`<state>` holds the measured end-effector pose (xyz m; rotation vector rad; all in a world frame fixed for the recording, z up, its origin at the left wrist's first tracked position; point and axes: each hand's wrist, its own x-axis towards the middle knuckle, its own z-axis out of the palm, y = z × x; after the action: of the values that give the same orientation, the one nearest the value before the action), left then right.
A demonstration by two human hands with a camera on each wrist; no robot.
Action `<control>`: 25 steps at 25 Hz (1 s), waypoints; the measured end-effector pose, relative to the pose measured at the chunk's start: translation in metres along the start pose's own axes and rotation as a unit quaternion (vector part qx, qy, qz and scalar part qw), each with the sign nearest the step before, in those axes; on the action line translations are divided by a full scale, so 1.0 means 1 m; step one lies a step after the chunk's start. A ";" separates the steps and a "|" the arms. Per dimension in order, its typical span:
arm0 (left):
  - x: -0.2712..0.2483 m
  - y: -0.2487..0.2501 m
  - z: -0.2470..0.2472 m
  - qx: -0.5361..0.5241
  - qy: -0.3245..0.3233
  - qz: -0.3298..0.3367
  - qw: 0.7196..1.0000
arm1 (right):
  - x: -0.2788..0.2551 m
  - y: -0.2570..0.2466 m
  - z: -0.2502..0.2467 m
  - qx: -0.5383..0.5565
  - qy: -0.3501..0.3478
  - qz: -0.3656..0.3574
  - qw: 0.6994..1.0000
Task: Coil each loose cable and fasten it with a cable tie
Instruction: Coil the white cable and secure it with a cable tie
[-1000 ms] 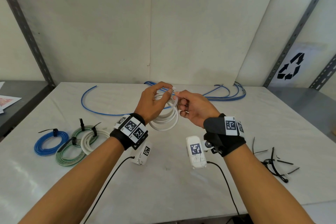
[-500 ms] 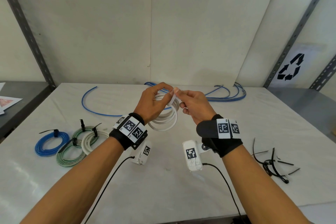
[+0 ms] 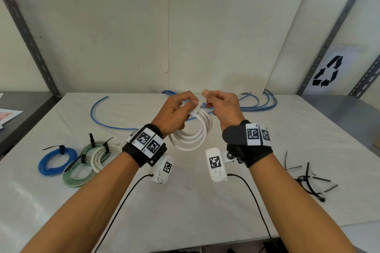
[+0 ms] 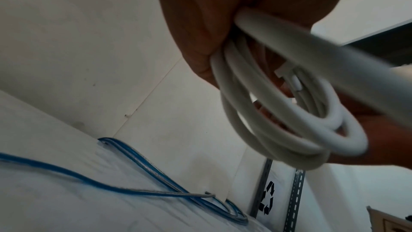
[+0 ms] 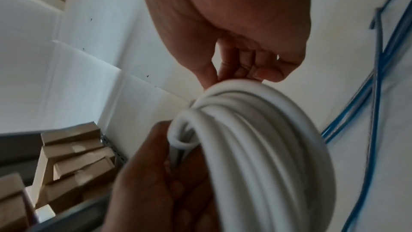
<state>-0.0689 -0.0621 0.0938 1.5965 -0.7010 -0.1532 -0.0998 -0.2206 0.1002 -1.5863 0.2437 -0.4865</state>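
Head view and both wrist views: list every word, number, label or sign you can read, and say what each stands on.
No readable words or numbers in any view.
Recycling symbol, black arrows, no text: on a white sheet on the wall, right.
Square black-and-white code markers: on the wrist bands and wrist cameras, patterns only.
Red-printed paper, far left: too blurred to read.
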 end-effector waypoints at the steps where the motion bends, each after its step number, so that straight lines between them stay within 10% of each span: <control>1: -0.001 0.001 0.001 0.002 -0.001 0.002 1.000 | 0.000 0.001 0.002 -0.006 0.011 -0.012 1.000; 13: -0.001 0.002 -0.002 0.035 0.004 0.008 0.999 | 0.008 0.004 0.015 -0.034 0.045 -0.049 0.997; 20: 0.000 0.006 -0.008 0.015 0.033 0.013 0.999 | -0.001 0.002 0.010 -0.074 -0.134 0.015 0.988; 25: -0.002 0.011 0.001 0.021 0.025 0.032 0.999 | 0.007 0.003 0.010 -0.038 -0.084 -0.021 0.996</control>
<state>-0.0744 -0.0616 0.1032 1.6108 -0.7201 -0.0505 -0.0888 -0.2150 0.0985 -1.6988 0.1027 -0.3781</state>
